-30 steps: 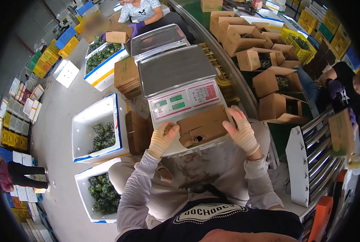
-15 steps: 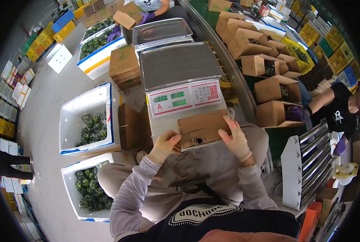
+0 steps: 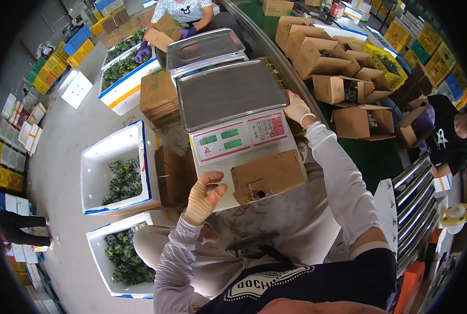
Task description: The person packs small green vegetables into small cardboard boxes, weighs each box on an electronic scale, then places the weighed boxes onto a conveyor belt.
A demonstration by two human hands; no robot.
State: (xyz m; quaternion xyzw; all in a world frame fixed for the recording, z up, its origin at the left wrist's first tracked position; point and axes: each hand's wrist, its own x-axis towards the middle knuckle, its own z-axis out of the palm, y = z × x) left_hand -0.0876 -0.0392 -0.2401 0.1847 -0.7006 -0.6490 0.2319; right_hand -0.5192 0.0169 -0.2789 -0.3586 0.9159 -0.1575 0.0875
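My left hand (image 3: pixel 202 200), in a striped glove with bare fingertips, is raised beside the white board below the scale, its fingers apart and nothing in it. A torn brown cardboard piece (image 3: pixel 275 172) with a dark hole lies just to its right, touched by neither hand. My right hand (image 3: pixel 298 110) reaches past the right edge of the digital scale (image 3: pixel 232 94); its fingertips are partly hidden at the scale's corner, so whether they hold anything cannot be made out. The metal pan of the scale carries nothing.
White foam boxes (image 3: pixel 114 170) with dark green produce stand at the left. Folded cartons (image 3: pixel 159 97) lie beside the scale. Open cartons (image 3: pixel 363 121) line the green conveyor at the right. Co-workers with purple gloves handle cartons at the top and far right. Metal rollers (image 3: pixel 414 201) stand at the right.
Both my hands have let go of the cardboard, which now lies flat. My right hand has moved up beside the scale, and my left hand has opened. The right co-worker's carton has moved right.
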